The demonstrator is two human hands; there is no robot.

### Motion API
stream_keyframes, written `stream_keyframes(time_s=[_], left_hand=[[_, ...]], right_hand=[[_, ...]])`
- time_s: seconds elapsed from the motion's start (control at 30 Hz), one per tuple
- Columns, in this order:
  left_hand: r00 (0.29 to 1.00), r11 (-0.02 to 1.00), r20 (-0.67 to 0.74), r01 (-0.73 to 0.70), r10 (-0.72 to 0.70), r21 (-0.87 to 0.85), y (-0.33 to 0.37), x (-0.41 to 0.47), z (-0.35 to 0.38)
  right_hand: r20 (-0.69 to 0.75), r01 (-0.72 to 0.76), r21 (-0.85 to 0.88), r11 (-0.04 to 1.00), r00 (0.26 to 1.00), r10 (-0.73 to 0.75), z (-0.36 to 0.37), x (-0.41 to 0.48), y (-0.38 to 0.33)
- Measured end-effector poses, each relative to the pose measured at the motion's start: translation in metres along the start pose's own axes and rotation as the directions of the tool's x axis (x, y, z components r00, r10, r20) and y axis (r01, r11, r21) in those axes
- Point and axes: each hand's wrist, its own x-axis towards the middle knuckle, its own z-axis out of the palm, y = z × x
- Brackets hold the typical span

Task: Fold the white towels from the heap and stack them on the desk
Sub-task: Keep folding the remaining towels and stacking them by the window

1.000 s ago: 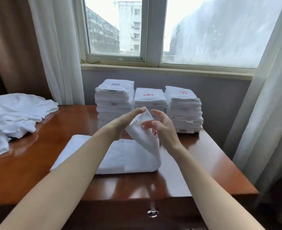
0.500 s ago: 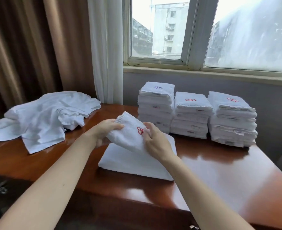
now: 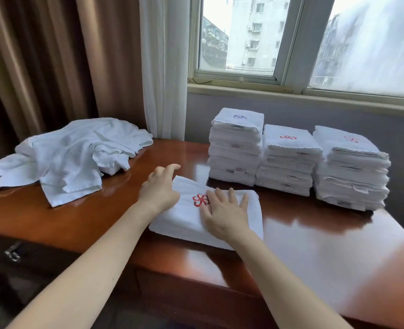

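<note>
— What is on the far left?

— A heap (image 3: 72, 155) of unfolded white towels lies crumpled on the left end of the wooden tabletop (image 3: 315, 245). A brown curtain (image 3: 42, 55) hangs behind it and a sheer curtain (image 3: 164, 62) just to its right.

— And the hands?

— The left hand (image 3: 159, 188) is at the left edge of a folded towel (image 3: 184, 219), which lies flat near the front middle of the tabletop. Its fingers are spread and loosely curled, raised over the towel's far left corner, and they grip nothing. I cannot tell whether the heel of the hand touches the cloth.

— The other one?

— The right hand (image 3: 224, 214) lies palm down on top of the same towel. Its fingers are straight and slightly spread, pressing flat and holding nothing. A red emblem (image 3: 200, 200) shows on the cloth just left of its fingertips, between the two hands.

— What is further right?

— Three piles of folded white towels stand in a row along the back of the tabletop, below the window (image 3: 291, 39), close side by side. The left stack (image 3: 235, 150) stands higher than the middle stack (image 3: 289, 162) and has a blue emblem (image 3: 240, 117) on top. The middle stack and the right stack (image 3: 350, 172) each have a red mark on top. The folded towel's far edge lies close in front of the left stack, and I cannot tell whether they touch.
</note>
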Motion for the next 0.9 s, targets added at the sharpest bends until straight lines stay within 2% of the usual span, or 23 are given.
stream_keyframes(time_s=[0.07, 0.13, 0.17, 0.27, 0.43, 0.57, 0.7, 0.8, 0.9], left_hand=[[0.971, 0.974, -0.082, -0.226, 0.223, -0.02, 0.01, -0.001, 0.005], [0.941, 0.941, 0.011, -0.339, 0.339, 0.017, 0.013, 0.001, 0.014], [0.934, 0.935, 0.093, -0.349, 0.344, 0.056, 0.011, 0.002, 0.02], [0.942, 0.967, 0.247, -0.249, 0.229, 0.055, -0.003, 0.003, 0.033], [0.957, 0.983, 0.234, -0.183, 0.171, 0.031, -0.007, 0.002, 0.042], [0.962, 0.992, 0.245, -0.126, 0.117, 0.021, -0.006, 0.0, 0.043], [0.971, 0.996, 0.229, -0.083, 0.075, 0.028, -0.001, -0.004, 0.043], [0.979, 0.996, 0.203, -0.044, 0.028, 0.072, 0.007, -0.012, 0.042], [0.98, 0.986, 0.185, 0.036, -0.067, 0.163, 0.022, -0.025, 0.038]], right_hand=[[0.004, 0.01, -0.006, 1.0, 1.0, -0.01, 0.0, -0.001, 0.001], [0.022, 0.024, -0.011, 1.0, 0.999, -0.024, 0.0, -0.001, 0.002], [0.034, 0.036, -0.01, 0.999, 0.999, -0.035, -0.001, -0.001, 0.003], [0.054, 0.058, 0.024, 0.998, 0.997, -0.059, -0.005, -0.001, 0.013], [0.048, -0.131, -0.023, 0.991, 0.99, 0.132, -0.012, -0.001, 0.038], [0.032, -0.101, 0.012, 0.995, 0.994, 0.101, -0.013, -0.002, 0.04], [-0.195, 0.013, 0.127, 0.992, 0.981, 0.013, -0.018, -0.008, 0.041], [-0.413, 0.099, 0.149, 0.984, 0.91, -0.029, -0.025, -0.02, 0.042], [-0.466, 0.091, 0.198, 0.976, 0.885, 0.012, -0.028, -0.035, 0.046]])
